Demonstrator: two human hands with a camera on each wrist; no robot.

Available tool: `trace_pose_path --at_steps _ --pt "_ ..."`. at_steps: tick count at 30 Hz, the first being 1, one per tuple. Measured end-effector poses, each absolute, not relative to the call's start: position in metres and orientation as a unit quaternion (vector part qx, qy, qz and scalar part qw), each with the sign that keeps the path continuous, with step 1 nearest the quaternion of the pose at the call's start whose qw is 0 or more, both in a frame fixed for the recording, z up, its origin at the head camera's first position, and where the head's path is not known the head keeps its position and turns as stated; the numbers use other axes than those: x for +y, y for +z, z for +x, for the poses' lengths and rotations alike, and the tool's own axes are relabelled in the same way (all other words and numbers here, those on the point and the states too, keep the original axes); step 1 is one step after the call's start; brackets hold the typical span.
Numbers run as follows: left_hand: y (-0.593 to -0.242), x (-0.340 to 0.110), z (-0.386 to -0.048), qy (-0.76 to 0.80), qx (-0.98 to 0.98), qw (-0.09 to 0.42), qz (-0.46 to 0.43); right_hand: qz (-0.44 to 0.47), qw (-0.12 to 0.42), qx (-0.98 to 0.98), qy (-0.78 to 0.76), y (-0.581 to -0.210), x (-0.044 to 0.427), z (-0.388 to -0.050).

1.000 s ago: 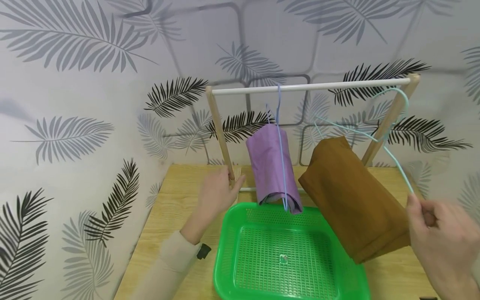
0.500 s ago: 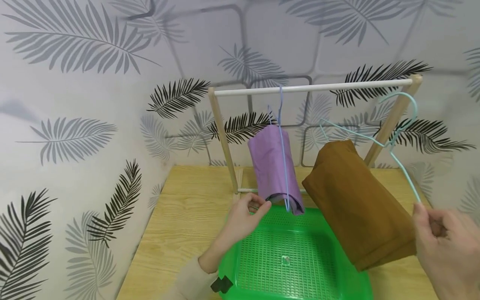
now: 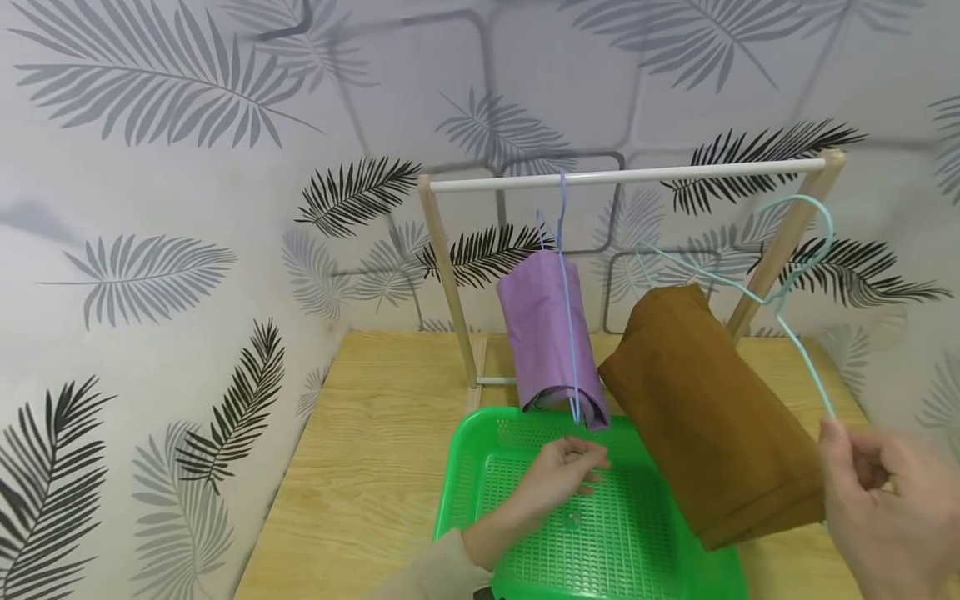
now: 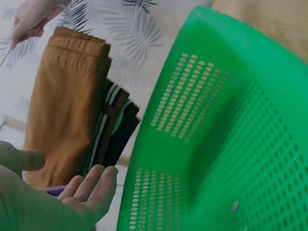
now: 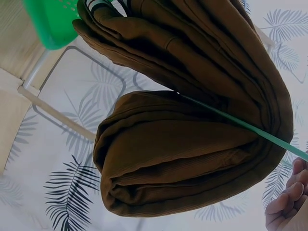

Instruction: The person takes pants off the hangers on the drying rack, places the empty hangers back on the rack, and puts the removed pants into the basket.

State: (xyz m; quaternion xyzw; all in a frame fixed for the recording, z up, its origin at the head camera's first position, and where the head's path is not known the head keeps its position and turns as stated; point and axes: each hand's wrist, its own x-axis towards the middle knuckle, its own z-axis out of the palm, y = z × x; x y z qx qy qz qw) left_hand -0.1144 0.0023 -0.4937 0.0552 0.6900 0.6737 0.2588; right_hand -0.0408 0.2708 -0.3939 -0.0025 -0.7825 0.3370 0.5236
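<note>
My right hand (image 3: 892,500) pinches the corner of a mint-green hanger (image 3: 802,350) at the right of the head view. Folded brown trousers (image 3: 712,417) drape over that hanger, tilted, beside the rack's right post. In the right wrist view the trousers (image 5: 183,154) hang in thick folds on both sides of the hanger's bar (image 5: 250,126). My left hand (image 3: 558,471) is above the green basket (image 3: 450,492), apart from the trousers, fingers loosely extended and holding nothing. The left wrist view shows dark, striped layers (image 4: 113,120) along the trousers' edge.
A small rack with a white rail (image 3: 630,176) and wooden posts (image 3: 448,283) stands at the back. On its rail hangs a blue hanger (image 3: 567,308) bearing a folded purple cloth (image 3: 543,333). The wooden table (image 3: 360,450) meets leaf-patterned walls (image 3: 187,292).
My left hand has moved from the rack's left post rightward and down, over the basket. My right hand keeps hold of the hanger, and the trousers have shifted slightly lower.
</note>
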Motion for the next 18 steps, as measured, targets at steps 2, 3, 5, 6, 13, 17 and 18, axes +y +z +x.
trace_pose_path --at_steps 2,3,5,6,13,17,18 --pt "-0.497 0.009 -0.113 0.683 0.677 0.27 0.046 -0.011 0.525 -0.78 0.34 -0.396 0.269 -0.04" --pt "-0.497 0.012 -0.113 0.687 0.673 0.271 0.042 -0.016 0.525 -0.781 0.339 -0.397 0.268 -0.039" --pt "-0.498 0.018 -0.112 0.695 0.666 0.268 0.034 -0.026 0.519 -0.788 0.33 -0.398 0.267 -0.037" --pt "-0.498 0.021 -0.111 0.698 0.664 0.266 0.031 -0.029 0.515 -0.791 0.328 -0.398 0.266 -0.036" --pt "-0.497 0.047 -0.113 0.723 0.638 0.264 0.012 -0.029 0.517 -0.784 0.344 -0.397 0.261 -0.034" --pt "-0.497 0.059 -0.112 0.737 0.622 0.265 -0.009 -0.029 0.524 -0.77 0.362 -0.396 0.256 -0.033" --pt "-0.498 0.062 -0.112 0.744 0.615 0.261 -0.014 -0.031 0.523 -0.771 0.362 -0.396 0.255 -0.033"
